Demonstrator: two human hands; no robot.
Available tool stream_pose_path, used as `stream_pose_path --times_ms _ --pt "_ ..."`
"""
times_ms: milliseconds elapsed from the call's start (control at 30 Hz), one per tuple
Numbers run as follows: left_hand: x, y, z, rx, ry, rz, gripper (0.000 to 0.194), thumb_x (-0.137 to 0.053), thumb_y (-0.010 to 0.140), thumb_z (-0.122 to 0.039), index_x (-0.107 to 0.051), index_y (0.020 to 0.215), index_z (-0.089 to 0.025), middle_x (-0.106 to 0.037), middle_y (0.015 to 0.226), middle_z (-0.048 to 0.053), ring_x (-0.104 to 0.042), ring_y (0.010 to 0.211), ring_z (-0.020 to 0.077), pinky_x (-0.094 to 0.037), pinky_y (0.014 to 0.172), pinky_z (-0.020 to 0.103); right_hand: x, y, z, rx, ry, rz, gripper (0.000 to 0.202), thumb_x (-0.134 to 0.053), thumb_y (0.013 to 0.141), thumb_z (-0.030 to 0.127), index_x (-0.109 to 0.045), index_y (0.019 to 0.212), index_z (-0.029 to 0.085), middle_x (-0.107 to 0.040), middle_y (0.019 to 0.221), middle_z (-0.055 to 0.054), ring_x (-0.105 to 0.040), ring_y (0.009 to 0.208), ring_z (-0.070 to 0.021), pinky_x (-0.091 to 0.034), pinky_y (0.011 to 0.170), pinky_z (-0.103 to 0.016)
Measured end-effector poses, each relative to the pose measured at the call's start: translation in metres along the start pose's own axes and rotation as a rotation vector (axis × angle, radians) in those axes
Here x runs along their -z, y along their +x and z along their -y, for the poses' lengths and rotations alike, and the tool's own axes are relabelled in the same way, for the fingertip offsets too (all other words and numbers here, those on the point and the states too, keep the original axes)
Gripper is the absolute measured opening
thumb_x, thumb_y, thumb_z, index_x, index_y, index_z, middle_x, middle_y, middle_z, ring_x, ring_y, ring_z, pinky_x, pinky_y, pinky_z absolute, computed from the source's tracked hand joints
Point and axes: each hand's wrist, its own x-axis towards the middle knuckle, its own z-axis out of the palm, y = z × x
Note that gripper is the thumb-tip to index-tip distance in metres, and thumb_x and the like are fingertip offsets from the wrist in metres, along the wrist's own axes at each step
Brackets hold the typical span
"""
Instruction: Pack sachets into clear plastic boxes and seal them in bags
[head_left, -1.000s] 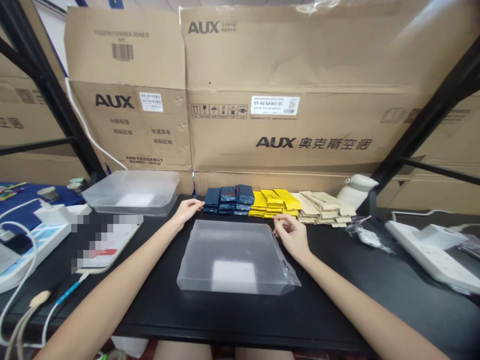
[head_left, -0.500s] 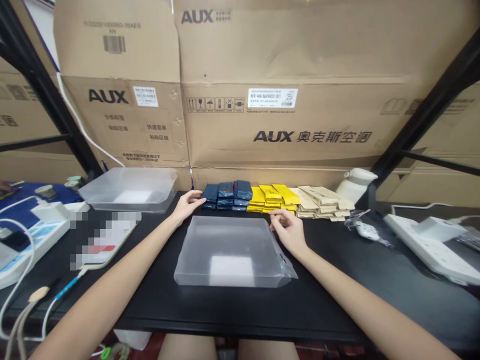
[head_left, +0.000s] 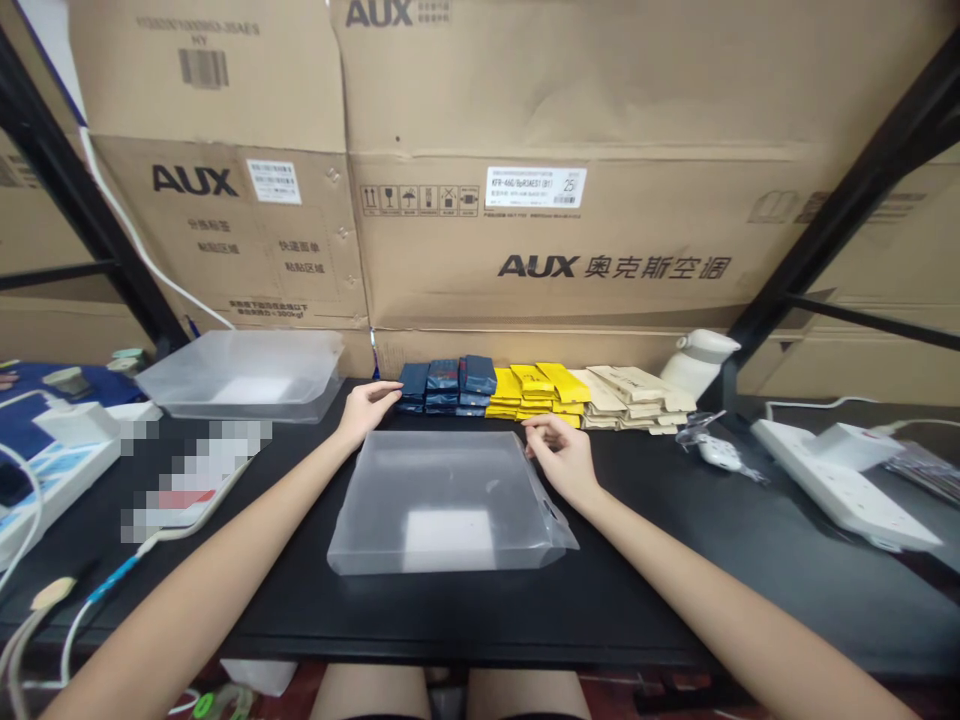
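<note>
My left hand [head_left: 367,408] reaches to the left end of the stacked dark blue packets [head_left: 444,385], its fingers stretched out and the tips at the packets' side. It is open and grasps nothing. My right hand [head_left: 561,455] is just in front of the yellow packets [head_left: 536,390], beside the far right corner of a clear plastic tray [head_left: 442,470]. Its fingers are loosely bent and apart, with nothing visible in them. Beige packets [head_left: 634,395] are stacked in line to the right of the yellow ones. The tray lies between my forearms, a white patch showing through it.
Another clear tray [head_left: 244,375] stands at the back left. A phone [head_left: 199,485] with a cable and a power strip [head_left: 67,470] lie on the left. A white bottle [head_left: 697,368], an earphone case [head_left: 718,452] and another power strip [head_left: 840,490] are on the right. Cardboard [head_left: 600,110] walls the back.
The whole scene has shifted a little to the left in view as the camera moved. Both hands keep nearly the same places beside the packets and tray.
</note>
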Motion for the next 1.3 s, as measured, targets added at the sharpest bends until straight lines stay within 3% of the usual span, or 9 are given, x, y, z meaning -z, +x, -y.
stream_pose_path --times_ms 300,467,567,667,833,1000,1133,1300 --pt "0.002 -0.014 -0.017 -0.095 0.181 -0.049 0.019 -0.066 0.073 -0.038 -0.069 0.077 -0.02 -0.075 0.085 0.007 -0.07 0.088 0.0266 -0.05 0.088 0.037 0.003 0.003 -0.006 0.041 -0.054 -0.014 0.017 -0.057 0.083 0.035 -0.063 0.083 0.019 -0.06 0.054 0.001 -0.06 0.048 -0.0145 -0.05 0.053 -0.027" --pt "0.003 -0.017 -0.016 -0.137 0.273 -0.018 0.024 -0.059 0.08 -0.041 -0.065 0.09 -0.02 -0.073 0.093 0.007 -0.068 0.09 0.0244 -0.052 0.082 0.034 0.004 0.004 -0.007 0.025 -0.034 -0.041 0.016 -0.057 0.084 0.033 -0.063 0.083 0.018 -0.06 0.055 0.0 -0.06 0.048 -0.0144 -0.051 0.053 -0.026" --pt "0.004 -0.016 -0.011 -0.165 0.354 0.016 0.031 -0.053 0.085 -0.042 -0.063 0.103 -0.018 -0.071 0.102 0.011 -0.066 0.095 0.0248 -0.052 0.081 0.034 0.005 0.005 -0.002 0.119 -0.105 -0.073 0.014 -0.057 0.085 0.029 -0.065 0.086 0.018 -0.069 0.084 -0.008 -0.066 0.066 -0.0163 -0.054 0.057 -0.027" --pt "0.005 -0.017 -0.006 -0.298 0.494 0.08 0.039 -0.049 0.089 -0.04 -0.059 0.118 -0.016 -0.065 0.118 0.014 -0.06 0.11 0.027 -0.046 0.095 0.04 0.007 0.006 0.004 0.207 -0.145 -0.107 0.02 -0.056 0.086 0.027 -0.066 0.101 0.02 -0.063 0.119 -0.012 -0.067 0.089 -0.0197 -0.056 0.063 -0.029" --pt "0.003 -0.019 -0.001 -0.377 0.619 0.146 0.044 -0.044 0.092 -0.036 -0.055 0.131 -0.02 -0.049 0.142 0.014 -0.044 0.13 0.0298 -0.037 0.106 0.049 0.007 0.004 0.006 0.21 -0.101 -0.079 0.037 -0.054 0.087 0.024 -0.058 0.124 0.022 -0.06 0.126 -0.012 -0.066 0.1 -0.0218 -0.058 0.074 -0.033" --pt "0.003 -0.017 -0.004 -0.487 0.595 0.105 0.038 -0.042 0.092 -0.032 -0.062 0.123 -0.019 -0.055 0.138 0.013 -0.049 0.126 0.0282 -0.039 0.105 0.047 0.001 -0.004 0.012 0.2 -0.079 -0.018 0.035 -0.055 0.086 0.023 -0.059 0.12 0.022 -0.06 0.122 -0.012 -0.067 0.094 -0.0208 -0.059 0.067 -0.03" --pt "0.005 -0.015 -0.006 -0.573 0.597 0.088 0.035 -0.043 0.092 -0.029 -0.067 0.113 -0.015 -0.066 0.122 0.015 -0.055 0.12 0.0279 -0.043 0.103 0.045 -0.001 -0.006 0.016 0.199 -0.063 -0.009 0.031 -0.056 0.086 0.023 -0.059 0.117 0.021 -0.061 0.12 -0.012 -0.067 0.089 -0.0194 -0.058 0.065 -0.029" --pt "0.008 -0.015 -0.008 -0.584 0.618 0.077 0.033 -0.045 0.09 -0.028 -0.071 0.105 -0.014 -0.071 0.111 0.016 -0.065 0.102 0.0274 -0.05 0.092 0.041 0.0 -0.006 0.016 0.188 -0.067 -0.012 0.027 -0.056 0.086 0.023 -0.059 0.113 0.021 -0.062 0.118 -0.012 -0.067 0.087 -0.0188 -0.057 0.064 -0.029"
